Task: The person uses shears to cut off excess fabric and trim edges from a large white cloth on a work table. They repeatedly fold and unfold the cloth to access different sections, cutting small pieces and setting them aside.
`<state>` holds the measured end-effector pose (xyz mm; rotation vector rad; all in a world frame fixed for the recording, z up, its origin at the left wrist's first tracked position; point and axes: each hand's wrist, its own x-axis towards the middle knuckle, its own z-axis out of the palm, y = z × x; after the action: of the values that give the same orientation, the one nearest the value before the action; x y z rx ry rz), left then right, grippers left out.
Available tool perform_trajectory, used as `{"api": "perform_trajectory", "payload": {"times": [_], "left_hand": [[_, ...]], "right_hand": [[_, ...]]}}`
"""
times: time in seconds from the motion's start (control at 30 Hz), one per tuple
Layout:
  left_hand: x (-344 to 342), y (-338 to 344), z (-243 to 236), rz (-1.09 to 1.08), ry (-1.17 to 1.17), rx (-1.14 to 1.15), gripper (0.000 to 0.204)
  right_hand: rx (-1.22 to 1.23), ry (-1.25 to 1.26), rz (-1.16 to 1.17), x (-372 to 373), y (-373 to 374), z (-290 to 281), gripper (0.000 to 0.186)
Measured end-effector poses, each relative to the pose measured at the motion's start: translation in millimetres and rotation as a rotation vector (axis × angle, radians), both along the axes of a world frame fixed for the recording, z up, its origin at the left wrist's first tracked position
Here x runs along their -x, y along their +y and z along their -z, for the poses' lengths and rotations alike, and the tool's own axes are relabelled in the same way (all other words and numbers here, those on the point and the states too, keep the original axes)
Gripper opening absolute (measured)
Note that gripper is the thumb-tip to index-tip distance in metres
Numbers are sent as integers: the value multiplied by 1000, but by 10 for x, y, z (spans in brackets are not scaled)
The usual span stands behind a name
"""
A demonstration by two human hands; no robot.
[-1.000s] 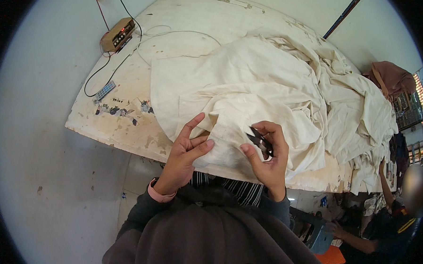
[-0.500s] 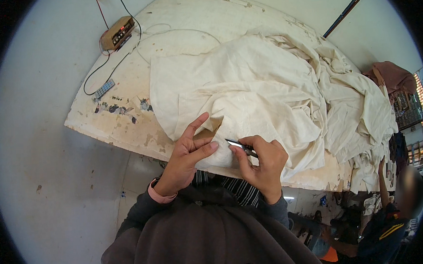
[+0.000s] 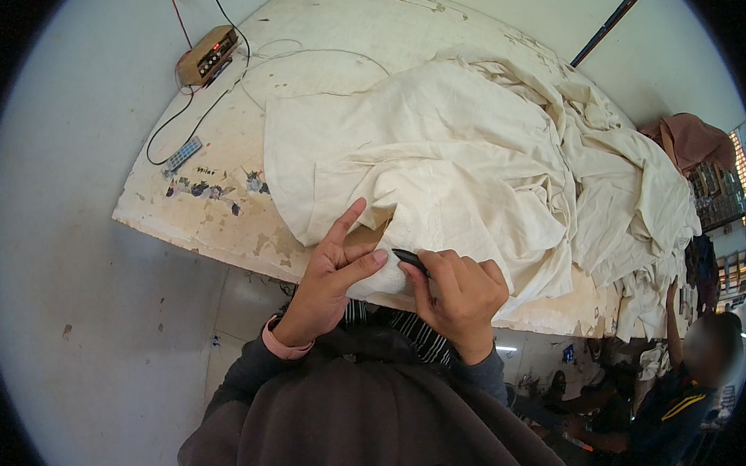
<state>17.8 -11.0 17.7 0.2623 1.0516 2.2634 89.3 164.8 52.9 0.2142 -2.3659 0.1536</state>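
A large cream cloth (image 3: 455,196) lies in loose folds over the near part of the table. My left hand (image 3: 326,272) pinches its near edge, the thumb on top, the index finger stretched out and the other fingers partly hidden under a raised fold. In my right hand (image 3: 467,291) is a pair of small dark thread snips (image 3: 409,258), gripped between thumb and fingers. Their tip points left at the cloth, just right of my left thumb. Most of the snips is hidden by my fingers.
At the table's far left stand a brown box with knobs and a red light (image 3: 207,57) and a remote control (image 3: 183,155), with cables around them. The worn table (image 3: 198,228) has peeling patches. A person (image 3: 688,386) is at the right, by the table's end.
My right hand has turned and shifted slightly left, so the snips now show a dark side instead of a shiny one. My left hand stays nearly still. The person at the right has moved a little.
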Motion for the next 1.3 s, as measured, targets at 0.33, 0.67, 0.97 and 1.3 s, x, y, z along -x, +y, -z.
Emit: {"api": "perform_trajectory", "payload": {"times": [0.33,0.67,0.97,1.3], "left_hand": [[-26,10,-26,-45,87,53,88],[-96,-35,21,-27,361,143,98],[-34,-59,27,-7,204,113,95],[-9,-46,9,17,232,124,92]], "right_hand": [[437,22,-138,26,16,89,25],[1087,-3,-149,203,205,165,23],[852,-94,-181,87,280,161,33],[729,-156,-235,143,131,101,45]]}}
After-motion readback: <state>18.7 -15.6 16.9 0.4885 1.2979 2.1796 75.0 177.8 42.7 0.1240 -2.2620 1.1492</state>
